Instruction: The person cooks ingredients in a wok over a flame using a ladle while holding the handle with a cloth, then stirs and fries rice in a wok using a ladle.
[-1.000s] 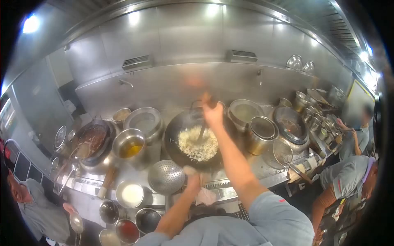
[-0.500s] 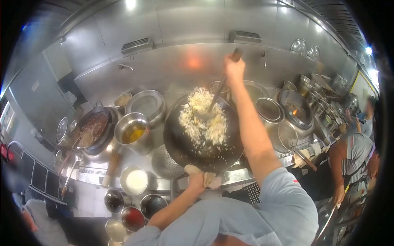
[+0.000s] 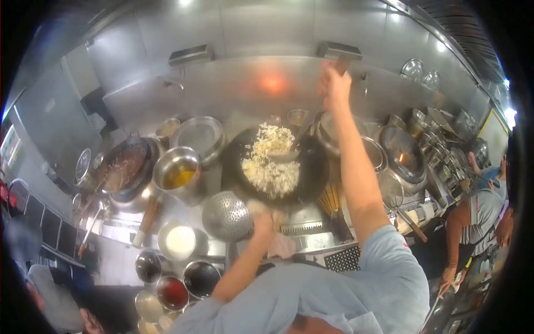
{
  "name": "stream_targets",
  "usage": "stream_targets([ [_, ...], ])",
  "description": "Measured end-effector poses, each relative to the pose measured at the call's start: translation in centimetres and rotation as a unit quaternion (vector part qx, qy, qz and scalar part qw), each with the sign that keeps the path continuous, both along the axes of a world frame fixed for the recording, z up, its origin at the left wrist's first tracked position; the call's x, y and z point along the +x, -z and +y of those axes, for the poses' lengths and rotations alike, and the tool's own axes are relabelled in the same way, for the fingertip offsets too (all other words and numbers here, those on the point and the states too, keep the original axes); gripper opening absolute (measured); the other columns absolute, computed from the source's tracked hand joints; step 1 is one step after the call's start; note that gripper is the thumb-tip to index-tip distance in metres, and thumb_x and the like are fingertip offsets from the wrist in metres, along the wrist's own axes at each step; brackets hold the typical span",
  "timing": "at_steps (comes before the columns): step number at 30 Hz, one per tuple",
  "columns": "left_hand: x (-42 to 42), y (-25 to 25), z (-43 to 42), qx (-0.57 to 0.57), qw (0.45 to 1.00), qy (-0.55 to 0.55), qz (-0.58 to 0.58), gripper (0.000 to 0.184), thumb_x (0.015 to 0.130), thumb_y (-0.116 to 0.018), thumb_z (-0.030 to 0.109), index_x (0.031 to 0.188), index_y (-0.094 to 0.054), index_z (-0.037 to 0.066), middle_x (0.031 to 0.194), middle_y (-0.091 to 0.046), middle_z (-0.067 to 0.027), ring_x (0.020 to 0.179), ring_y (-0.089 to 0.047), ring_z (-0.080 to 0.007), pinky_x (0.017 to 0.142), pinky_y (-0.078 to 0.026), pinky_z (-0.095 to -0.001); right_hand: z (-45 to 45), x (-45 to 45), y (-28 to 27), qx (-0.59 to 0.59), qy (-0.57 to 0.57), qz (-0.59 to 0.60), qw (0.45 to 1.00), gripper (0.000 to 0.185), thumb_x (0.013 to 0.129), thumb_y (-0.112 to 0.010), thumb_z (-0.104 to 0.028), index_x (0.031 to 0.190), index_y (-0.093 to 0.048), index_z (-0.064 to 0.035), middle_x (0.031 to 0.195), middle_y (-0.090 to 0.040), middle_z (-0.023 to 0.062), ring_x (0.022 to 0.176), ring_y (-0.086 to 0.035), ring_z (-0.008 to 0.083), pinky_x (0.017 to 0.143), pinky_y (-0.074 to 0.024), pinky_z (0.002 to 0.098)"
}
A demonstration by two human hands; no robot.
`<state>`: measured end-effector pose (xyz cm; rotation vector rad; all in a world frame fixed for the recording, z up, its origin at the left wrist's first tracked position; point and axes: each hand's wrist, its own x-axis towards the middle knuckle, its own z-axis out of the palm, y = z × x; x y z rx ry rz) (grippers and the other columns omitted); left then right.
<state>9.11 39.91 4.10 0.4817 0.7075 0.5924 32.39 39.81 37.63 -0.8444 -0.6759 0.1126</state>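
Note:
A dark wok [image 3: 311, 178] stands in the middle of the stove, with pale fried rice [image 3: 271, 177] in it. My right hand [image 3: 336, 89] is raised beyond the wok's right side, closed around the handle of a ladle [image 3: 285, 156]. The ladle's bowl rests in the rice. At the wok's near edge my left hand [image 3: 263, 222] is closed on a light cloth [image 3: 281, 245], against the rim. Just left of that hand lies a perforated strainer [image 3: 227, 215].
Left of the wok are a pot of yellow oil [image 3: 179, 175], a second wok [image 3: 127, 167] and a bowl of white liquid [image 3: 181, 240]. A wire skimmer [image 3: 391, 189] and a third wok [image 3: 401, 153] are at right. Co-workers [image 3: 473, 220] stand at both sides.
The wok has dropped back from its tilt and the rice has gathered. My right hand has moved right with the ladle. My left hand has moved slightly up with the cloth.

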Motion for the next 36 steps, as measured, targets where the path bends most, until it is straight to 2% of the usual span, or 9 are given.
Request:
stream_targets([
  [2, 1.9, 2.0, 3.9, 0.218, 0.969, 0.088, -0.08, 0.022, 0.084, -0.045, 0.009, 0.063, -0.04, 0.01, 0.056, -0.042, -0.0066, 0.046, -0.043, -0.0181, 0.041, -0.036, -0.033, -1.6, -2.3, -1.6, 0.03, -0.026, -0.03, 0.999, 0.016, 0.079, -0.064, -0.013, 0.09, -0.057, -0.0047, 0.051, -0.037, -0.0051, 0.04, -0.029, 0.0058, 0.039, -0.0251, 0.0247],
  [3, 4.2, 6.6, 7.4, 0.098, 0.986, 0.09, -0.099, 0.018, 0.084, -0.046, 0.011, 0.066, -0.046, 0.006, 0.061, -0.051, -0.0102, 0.052, -0.053, -0.0199, 0.044, -0.041, -0.0337, -2.4, -2.9, -1.0, 0.033, -0.02, -0.043, 0.998, 0.016, 0.079, -0.065, -0.013, 0.091, -0.058, -0.0044, 0.051, -0.038, -0.0043, 0.04, -0.033, 0.0066, 0.04, -0.029, 0.0245],
  [5, 4.7, 4.3, 8.2, 0.329, 0.942, 0.038, 0.055, 0.018, 0.083, -0.046, 0.01, 0.069, -0.052, 0.001, 0.067, -0.057, -0.0153, 0.059, -0.06, -0.0257, 0.045, -0.045, -0.0342, -0.6, -2.5, 3.8, 0.031, 0.081, -0.05, 0.995, 0.012, 0.08, -0.064, -0.013, 0.087, -0.059, -0.0038, 0.053, -0.044, -0.0022, 0.041, -0.039, 0.0079, 0.04, -0.0326, 0.0247],
  [7, 5.6, 4.5, 8.5, 0.148, 0.987, 0.028, 0.048, 0.018, 0.082, -0.046, 0.009, 0.07, -0.054, 0.0, 0.068, -0.059, -0.0167, 0.061, -0.062, -0.028, 0.043, -0.045, -0.0342, 4.7, 0.2, 12.4, -0.096, 0.138, -0.079, 0.983, 0.01, 0.079, -0.062, -0.013, 0.081, -0.059, -0.0036, 0.056, -0.049, 0.0001, 0.043, -0.045, 0.0093, 0.04, -0.036, 0.0248],
  [10, 4.8, 1.3, 7.3, 0.106, 0.991, 0.039, 0.068, 0.018, 0.082, -0.044, 0.008, 0.067, -0.051, 0.001, 0.064, -0.056, -0.0158, 0.054, -0.058, -0.0267, 0.038, -0.041, -0.0338, 5.2, -0.6, 10.0, -0.088, -0.004, 0.037, 0.995, 0.008, 0.078, -0.062, -0.012, 0.078, -0.059, -0.0039, 0.057, -0.051, 0.0005, 0.044, -0.047, 0.0094, 0.04, -0.0369, 0.0252],
  [25, 4.6, 1.9, 7.1, 0.048, 0.994, 0.096, -0.013, 0.025, 0.088, -0.042, 0.014, 0.067, -0.047, 0.002, 0.064, -0.053, -0.0143, 0.051, -0.052, -0.0236, 0.038, -0.037, -0.0305, 6.7, 0.3, 10.0, -0.082, 0.0, 0.072, 0.994, 0.004, 0.075, -0.057, -0.005, 0.077, -0.055, -0.0027, 0.058, -0.048, 0.0008, 0.042, -0.044, 0.0105, 0.037, -0.0359, 0.0249],
  [31, 5.9, 9.4, 11.0, 0.032, 0.92, 0.292, -0.261, 0.022, 0.091, -0.039, 0.017, 0.079, -0.05, 0.001, 0.066, -0.055, -0.0145, 0.056, -0.056, -0.0239, 0.044, -0.043, -0.03, 5.5, -3.6, 13.8, -0.04, -0.111, 0.026, 0.993, 0.002, 0.076, -0.057, -0.003, 0.076, -0.058, -0.0048, 0.062, -0.051, 0.0007, 0.046, -0.046, 0.0096, 0.042, -0.036, 0.0247],
  [33, 4.2, 2.7, 6.2, 0.091, 0.99, 0.097, -0.047, 0.026, 0.091, -0.039, 0.019, 0.074, -0.051, 0.003, 0.065, -0.055, -0.0141, 0.054, -0.054, -0.0236, 0.043, -0.041, -0.0299, 3.1, -4.6, 13.1, -0.142, -0.006, -0.059, 0.988, 0.004, 0.077, -0.056, -0.004, 0.079, -0.059, -0.0042, 0.064, -0.054, 0.0001, 0.053, -0.048, 0.0088, 0.048, -0.0384, 0.0239],
  [36, 1.6, -0.5, 0.5, 0.049, 0.994, 0.101, -0.013, 0.025, 0.089, -0.04, 0.018, 0.072, -0.051, 0.003, 0.066, -0.055, -0.0133, 0.058, -0.055, -0.0231, 0.047, -0.042, -0.0331, 2.8, 0.0, 13.7, -0.041, 0.096, 0.001, 0.995, 0.003, 0.076, -0.055, -0.003, 0.078, -0.056, -0.0043, 0.059, -0.05, -0.0001, 0.047, -0.045, 0.0093, 0.044, -0.0371, 0.0265],
])
